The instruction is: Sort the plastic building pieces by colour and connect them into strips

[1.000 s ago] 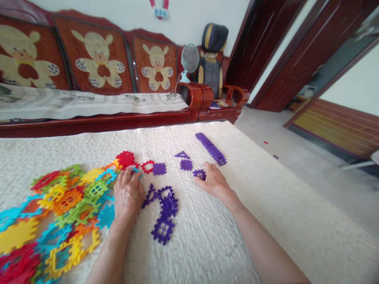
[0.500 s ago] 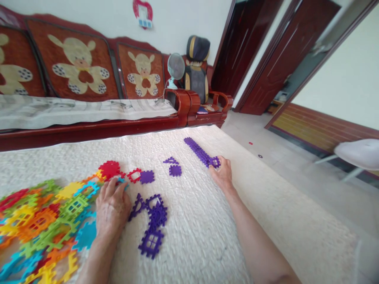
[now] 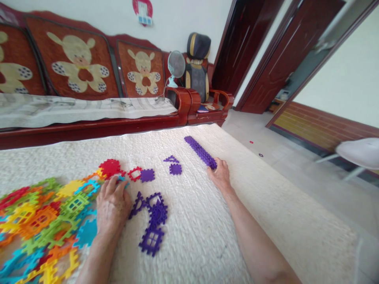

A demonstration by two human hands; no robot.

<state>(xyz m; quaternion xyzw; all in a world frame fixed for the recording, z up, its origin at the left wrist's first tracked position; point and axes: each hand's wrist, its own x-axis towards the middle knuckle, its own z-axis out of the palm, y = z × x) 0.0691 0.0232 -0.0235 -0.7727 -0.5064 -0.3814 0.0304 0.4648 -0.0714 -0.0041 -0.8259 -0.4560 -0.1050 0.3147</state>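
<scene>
A long row of purple interlocking plastic tiles (image 3: 199,150), packed tightly together, lies aslant on the cream table cover. My right hand (image 3: 220,173) is closed at its near end, thumb and fingers on either side of the last tile. My left hand (image 3: 113,201) rests palm down at the edge of the mixed colour pile, its fingers loosely bent and apart, beside a blue piece (image 3: 122,179) partly under the fingertips. Between the hands lie a purple window tile (image 3: 152,240), several overlapping purple tiles (image 3: 156,215), a purple square tile (image 3: 175,169) and a purple triangle (image 3: 171,159).
The heap of green, orange, yellow and blue tiles (image 3: 38,221) spreads over the table's left. A red round tile (image 3: 110,168) lies at its far end. Behind the table are a wooden sofa (image 3: 124,126) and a small fan (image 3: 176,65). A white chair (image 3: 358,156) stands right.
The window tile in my right hand has turned and now lies in line against the near end of the purple row. My left hand has barely moved.
</scene>
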